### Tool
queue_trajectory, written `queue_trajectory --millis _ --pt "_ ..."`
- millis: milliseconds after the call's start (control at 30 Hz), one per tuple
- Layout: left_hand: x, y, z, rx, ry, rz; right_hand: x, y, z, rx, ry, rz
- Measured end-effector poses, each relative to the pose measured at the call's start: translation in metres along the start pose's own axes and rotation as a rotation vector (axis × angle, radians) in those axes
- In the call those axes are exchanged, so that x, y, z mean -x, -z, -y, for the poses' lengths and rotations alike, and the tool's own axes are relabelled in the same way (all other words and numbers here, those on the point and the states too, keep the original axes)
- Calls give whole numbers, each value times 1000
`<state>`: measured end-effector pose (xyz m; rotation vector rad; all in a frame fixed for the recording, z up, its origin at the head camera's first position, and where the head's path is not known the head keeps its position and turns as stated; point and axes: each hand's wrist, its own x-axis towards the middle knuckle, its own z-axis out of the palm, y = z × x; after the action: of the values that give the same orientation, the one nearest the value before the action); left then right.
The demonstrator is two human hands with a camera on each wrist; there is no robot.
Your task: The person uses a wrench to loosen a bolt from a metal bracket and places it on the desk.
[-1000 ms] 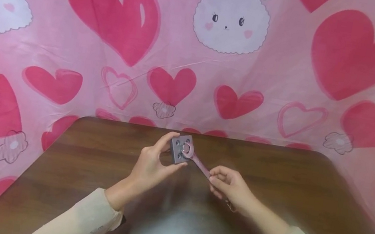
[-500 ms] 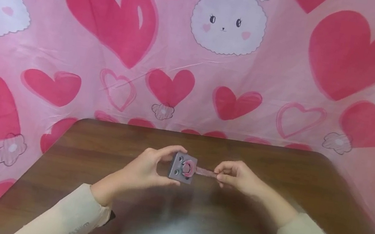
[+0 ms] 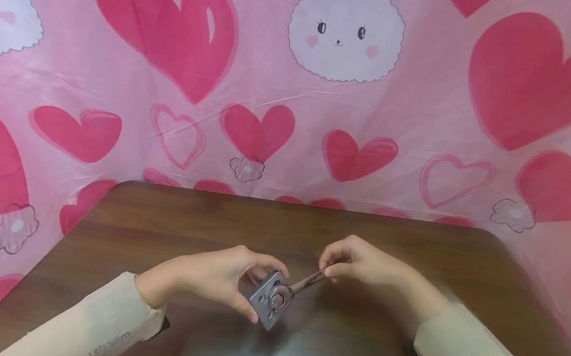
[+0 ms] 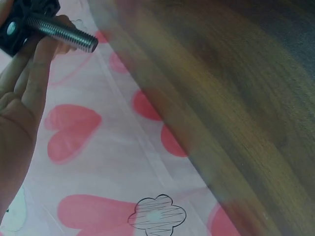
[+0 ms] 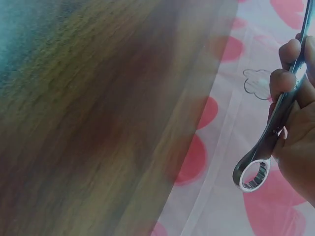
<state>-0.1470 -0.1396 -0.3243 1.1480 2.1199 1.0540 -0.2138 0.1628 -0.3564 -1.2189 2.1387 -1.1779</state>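
Observation:
My left hand [image 3: 218,272] grips a square grey metal plate [image 3: 261,302] by its edges, thumb below and fingers above. Several holes show in the plate, which is held tilted above the table. A bolt passes through it; its threaded shank [image 4: 66,34] sticks out on the back side in the left wrist view. On the front side, one end of a combination wrench [image 3: 307,281] sits around the bolt head [image 3: 277,302]. My right hand [image 3: 364,263] pinches the wrench near its other end, where a ring [image 5: 254,176] shows beside the palm in the right wrist view.
Beneath both hands lies a dark brown wooden table [image 3: 175,211] with rounded far corners. Pink cloth [image 3: 424,100] printed with hearts and rabbits hangs behind it and along its sides.
The plate and my left hand have come down, nearer to me. The wrench handle has swung counterclockwise, from pointing down-right to pointing up-right, with my right hand still on it.

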Motion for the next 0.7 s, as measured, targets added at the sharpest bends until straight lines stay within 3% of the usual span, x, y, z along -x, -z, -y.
queue_trajectory --millis 133,300,500,700 --pt "-1 0 3 -45 -13 13 -3 1 0 40 -26 -3" --pt "3 -1 10 -104 7 -92 2 4 -3 130 -69 -87" --pt "8 -2 13 -55 22 -318 19 7 -14 112 -32 -210" --pt "2 -6 21 -214 0 -615 25 -19 -11 17 -60 -425"
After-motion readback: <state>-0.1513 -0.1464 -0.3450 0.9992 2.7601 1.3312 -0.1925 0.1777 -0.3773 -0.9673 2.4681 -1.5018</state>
